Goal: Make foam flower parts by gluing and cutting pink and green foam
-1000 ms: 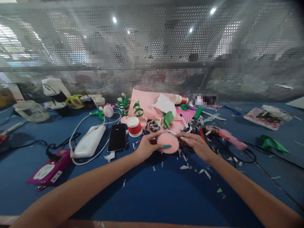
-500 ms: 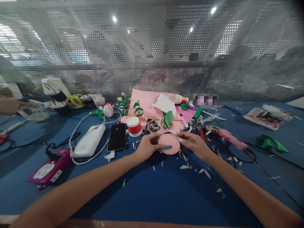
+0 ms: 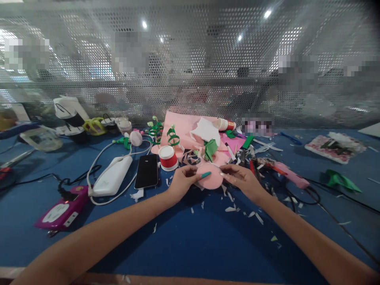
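A round pink disc [image 3: 209, 182], flat and with a paper or foam look, is held above the blue table between my two hands. My left hand [image 3: 183, 183] pinches its left side, with the teal-nailed thumb lying across the face and the fingers behind. At the right edge, my right hand [image 3: 244, 181] grips the disc between thumb and fingers. Just left of my left hand stands a red-and-white paper cup [image 3: 168, 159]. Behind the disc lie pink sheets [image 3: 179, 126], a torn white piece [image 3: 206, 130] and a folded green piece [image 3: 210, 149].
To the left are a phone [image 3: 146, 171], a white power bank [image 3: 111, 176] with a looped cable, and a purple power strip [image 3: 63, 211]. A pink glue gun [image 3: 292, 175] with a dark cord lies at right. Paper scraps litter the table before a perforated metal screen [image 3: 190, 71].
The disc has moved slightly up and left and its face is tilted differently; both hands still hold it. Another person's hand at the far left edge has gone from view.
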`<action>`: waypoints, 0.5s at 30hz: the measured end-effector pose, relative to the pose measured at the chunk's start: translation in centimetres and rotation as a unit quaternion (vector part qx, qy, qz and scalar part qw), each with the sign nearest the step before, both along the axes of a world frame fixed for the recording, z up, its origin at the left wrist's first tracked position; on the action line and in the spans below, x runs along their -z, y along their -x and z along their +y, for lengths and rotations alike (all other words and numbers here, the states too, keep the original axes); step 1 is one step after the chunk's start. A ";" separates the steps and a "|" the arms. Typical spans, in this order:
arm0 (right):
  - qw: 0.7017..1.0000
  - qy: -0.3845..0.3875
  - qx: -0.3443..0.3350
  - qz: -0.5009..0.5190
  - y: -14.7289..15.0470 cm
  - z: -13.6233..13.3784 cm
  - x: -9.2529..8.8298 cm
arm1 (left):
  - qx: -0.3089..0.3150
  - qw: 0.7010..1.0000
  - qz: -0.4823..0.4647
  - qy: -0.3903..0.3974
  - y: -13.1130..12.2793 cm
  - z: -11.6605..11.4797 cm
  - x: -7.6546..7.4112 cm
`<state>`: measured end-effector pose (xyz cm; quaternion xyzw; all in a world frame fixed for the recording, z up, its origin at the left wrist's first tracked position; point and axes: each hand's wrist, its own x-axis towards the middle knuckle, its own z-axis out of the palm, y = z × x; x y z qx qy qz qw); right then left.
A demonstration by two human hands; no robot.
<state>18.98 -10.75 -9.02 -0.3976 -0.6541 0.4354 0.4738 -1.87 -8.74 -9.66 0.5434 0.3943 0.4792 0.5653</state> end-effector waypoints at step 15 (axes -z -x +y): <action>0.999 -0.025 0.014 -0.038 0.5 -0.4 -0.3 | -0.011 0.991 0.081 -0.101 0.2 -0.7 -0.5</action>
